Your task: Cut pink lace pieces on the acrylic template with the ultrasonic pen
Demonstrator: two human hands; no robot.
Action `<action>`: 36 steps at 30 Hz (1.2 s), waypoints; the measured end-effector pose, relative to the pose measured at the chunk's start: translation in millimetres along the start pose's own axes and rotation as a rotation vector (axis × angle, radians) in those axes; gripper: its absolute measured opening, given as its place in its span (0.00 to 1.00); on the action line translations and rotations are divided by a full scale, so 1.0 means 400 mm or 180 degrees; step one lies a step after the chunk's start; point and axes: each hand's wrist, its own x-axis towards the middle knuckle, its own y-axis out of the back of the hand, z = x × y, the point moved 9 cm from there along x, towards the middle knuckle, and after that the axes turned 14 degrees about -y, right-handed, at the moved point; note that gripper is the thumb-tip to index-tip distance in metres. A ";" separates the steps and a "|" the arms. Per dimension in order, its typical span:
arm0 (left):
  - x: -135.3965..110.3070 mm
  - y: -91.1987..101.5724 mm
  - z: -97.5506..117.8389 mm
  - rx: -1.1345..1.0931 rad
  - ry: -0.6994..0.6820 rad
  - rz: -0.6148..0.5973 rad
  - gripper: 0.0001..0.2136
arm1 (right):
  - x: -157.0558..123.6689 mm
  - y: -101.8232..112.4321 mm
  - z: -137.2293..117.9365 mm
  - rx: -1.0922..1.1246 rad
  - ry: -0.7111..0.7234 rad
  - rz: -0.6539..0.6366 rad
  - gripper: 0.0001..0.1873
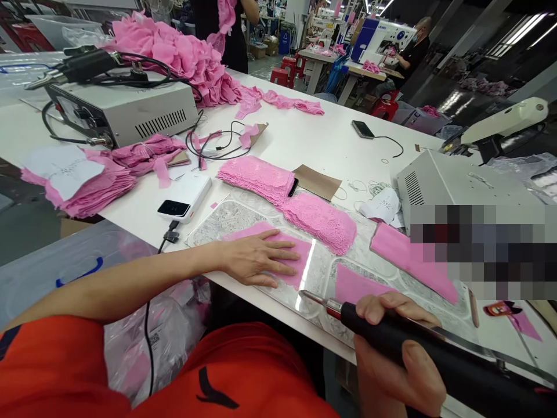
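We are resting the left hand [261, 258] flat, palm down, on the pink piece [301, 249]. Its forearm is reaching in from the left, the fingers are extending to the right, slightly apart, and the thumb is lying along the near side. The hand is not gripping anything.

We are gripping the tool [470, 371] in the right hand [400, 348]: the fingers are wrapping over the black handle from the far side, and the thumb is bearing on the near side. The tool is slanting from the lower right edge of the view toward the left. Its pointed metal tip [311, 297] is standing just beside the near right corner of the piece; we cannot tell whether the tip is touching the surface.

The piece is lying flat on the marbled sheet [230, 215], near the front edge of the table [313, 139]. It is showing plain pink cloth with a straight right edge; the hand is covering its middle. A second piece [359, 284] is lying to its right, partly behind the tool. Two pink stacks [322, 223] are lying beyond, end to end, with scalloped edges showing.
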 end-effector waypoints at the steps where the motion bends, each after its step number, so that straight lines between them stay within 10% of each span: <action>1: -0.001 -0.002 -0.002 0.0013 0.0013 -0.0010 0.22 | 0.002 -0.001 -0.001 0.0009 0.0010 -0.0022 0.12; 36: -0.006 -0.011 0.003 0.0216 -0.0053 -0.0023 0.23 | 0.007 -0.040 0.008 -0.0121 -0.0029 -0.0309 0.06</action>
